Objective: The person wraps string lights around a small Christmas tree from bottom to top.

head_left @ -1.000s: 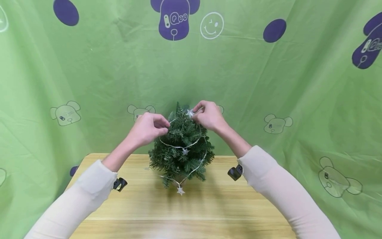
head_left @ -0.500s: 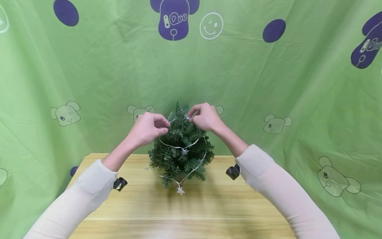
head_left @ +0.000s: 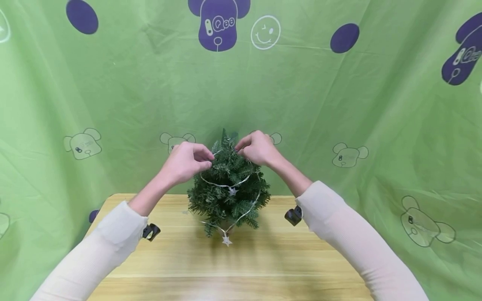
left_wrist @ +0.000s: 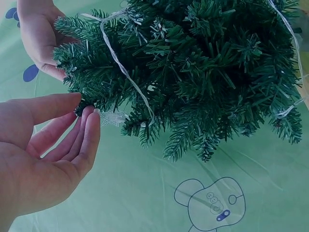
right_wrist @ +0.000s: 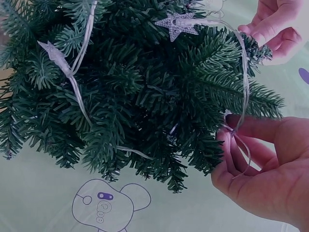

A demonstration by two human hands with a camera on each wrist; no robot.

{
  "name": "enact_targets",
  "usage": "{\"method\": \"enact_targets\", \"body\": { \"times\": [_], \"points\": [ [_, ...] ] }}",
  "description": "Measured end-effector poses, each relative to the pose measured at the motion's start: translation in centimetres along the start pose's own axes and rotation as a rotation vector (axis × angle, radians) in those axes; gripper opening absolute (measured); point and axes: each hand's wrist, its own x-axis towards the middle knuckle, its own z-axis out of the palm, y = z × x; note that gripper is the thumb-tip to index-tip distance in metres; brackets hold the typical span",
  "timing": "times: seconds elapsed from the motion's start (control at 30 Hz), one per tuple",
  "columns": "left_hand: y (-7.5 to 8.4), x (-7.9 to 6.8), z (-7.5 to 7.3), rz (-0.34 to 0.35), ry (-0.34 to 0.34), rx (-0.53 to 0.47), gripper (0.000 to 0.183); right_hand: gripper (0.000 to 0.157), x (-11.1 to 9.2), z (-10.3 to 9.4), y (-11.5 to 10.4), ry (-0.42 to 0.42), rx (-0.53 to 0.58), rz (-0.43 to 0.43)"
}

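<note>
A small artificial Christmas tree stands at the table's far side. String lights with clear star-shaped covers loop around it. One star hangs at mid-height, and a lower star dangles below the front branches. At the tree's upper left, my left hand pinches a branch tip between thumb and fingers; a star shows just behind them in the left wrist view. My right hand, near the treetop, pinches the lights' wire, a small loop of it hanging against the fingers. The star there is mostly hidden.
The tree is on a light wooden table. Close behind it hangs a green printed curtain, which also encloses both sides. A black wrist camera sits at the left cuff, another black camera at the right.
My right hand has moved slightly left and down into the upper branches, bringing its star in until the fingers mostly cover it. My left hand has stayed in place.
</note>
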Motion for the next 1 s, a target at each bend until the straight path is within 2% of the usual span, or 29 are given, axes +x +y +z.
{"method": "enact_targets", "body": {
  "times": [0.2,0.4,0.53,0.9,1.0],
  "points": [
    [-0.05,-0.06,0.12,0.001,0.003,0.002,0.022,0.022,0.02,0.26,0.0,0.006,-0.023,0.003],
    [-0.12,-0.03,0.24,0.0,0.001,0.005,0.022,0.035,0.07,0.46,0.0,-0.008,-0.042,0.025],
    [-0.16,-0.05,0.27,-0.002,0.0,0.007,0.022,0.038,0.18,0.48,0.1,-0.017,-0.047,0.035],
    [-0.12,-0.03,0.24,0.004,0.005,0.008,0.022,0.031,0.1,0.16,0.44,-0.065,0.004,0.024],
    [-0.04,0.02,0.22,0.005,0.007,0.007,0.022,0.031,-0.08,-0.06,0.32,-0.051,0.026,0.024]
  ]
}}
